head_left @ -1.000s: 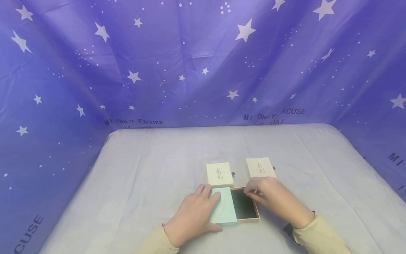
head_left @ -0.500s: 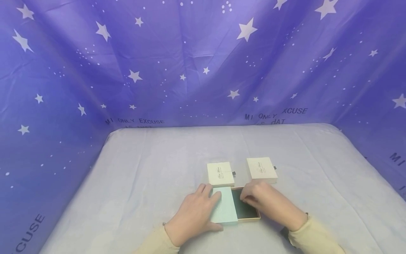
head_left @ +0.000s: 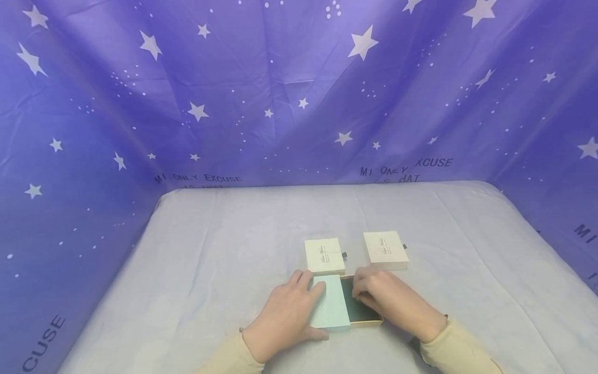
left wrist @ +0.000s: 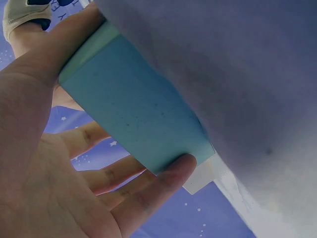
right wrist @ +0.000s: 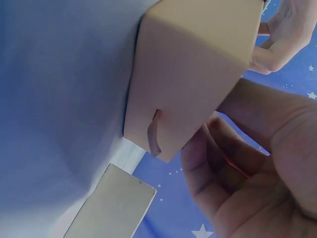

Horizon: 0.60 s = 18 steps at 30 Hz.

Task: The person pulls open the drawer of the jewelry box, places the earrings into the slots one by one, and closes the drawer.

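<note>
A mint green drawer box (head_left: 330,304) lies on the table with its dark-lined drawer (head_left: 363,306) pulled out to the right. My left hand (head_left: 285,317) grips the box's cover across its width, thumb at the near edge, fingers on the top and far edge. In the left wrist view, the cover's blue-green end (left wrist: 133,99) sits between thumb and fingers. My right hand (head_left: 392,298) reaches over the drawer with curled fingers, their tips inside it. Whatever lies between those fingertips is hidden. The right wrist view shows the drawer's front (right wrist: 183,84) with a small ribbon pull (right wrist: 154,134).
Two cream boxes with printed lids and dark pull tabs lie behind: one box (head_left: 324,256) directly beyond the green one, another box (head_left: 385,249) farther right. A pale cloth (head_left: 224,259) covers the table. Purple star-patterned curtains (head_left: 280,93) hang around the back and sides.
My right hand has moved a little left, from the drawer's right rim to over its interior. The left hand and the box have stayed put.
</note>
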Tool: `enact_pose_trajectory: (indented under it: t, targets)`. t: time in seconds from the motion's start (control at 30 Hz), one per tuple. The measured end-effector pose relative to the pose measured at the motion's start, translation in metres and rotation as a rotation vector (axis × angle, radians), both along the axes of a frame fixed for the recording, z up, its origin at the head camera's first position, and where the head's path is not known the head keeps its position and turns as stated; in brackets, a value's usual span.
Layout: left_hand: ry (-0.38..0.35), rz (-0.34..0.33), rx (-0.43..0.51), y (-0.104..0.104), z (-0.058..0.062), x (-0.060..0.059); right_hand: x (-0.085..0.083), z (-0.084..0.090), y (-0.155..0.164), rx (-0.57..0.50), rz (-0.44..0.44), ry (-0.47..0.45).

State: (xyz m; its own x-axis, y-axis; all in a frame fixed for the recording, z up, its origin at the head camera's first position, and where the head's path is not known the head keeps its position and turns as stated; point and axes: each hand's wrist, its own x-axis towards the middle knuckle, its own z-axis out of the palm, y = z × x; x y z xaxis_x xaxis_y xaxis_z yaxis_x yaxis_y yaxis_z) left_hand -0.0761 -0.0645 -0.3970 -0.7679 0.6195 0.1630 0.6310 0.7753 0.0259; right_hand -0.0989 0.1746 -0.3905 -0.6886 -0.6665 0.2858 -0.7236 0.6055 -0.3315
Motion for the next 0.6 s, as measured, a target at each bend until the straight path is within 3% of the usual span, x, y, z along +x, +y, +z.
enact_pose_trajectory:
  t: [0.33, 0.6]
  targets:
    - [-0.007, 0.001, 0.001, 0.000, 0.000, 0.000, 0.002, 0.005, 0.000, 0.042, -0.014, -0.021]
    - [0.009, -0.005, 0.000, 0.000, 0.000, 0.000, 0.002, 0.017, 0.011, 0.009, -0.013, -0.028]
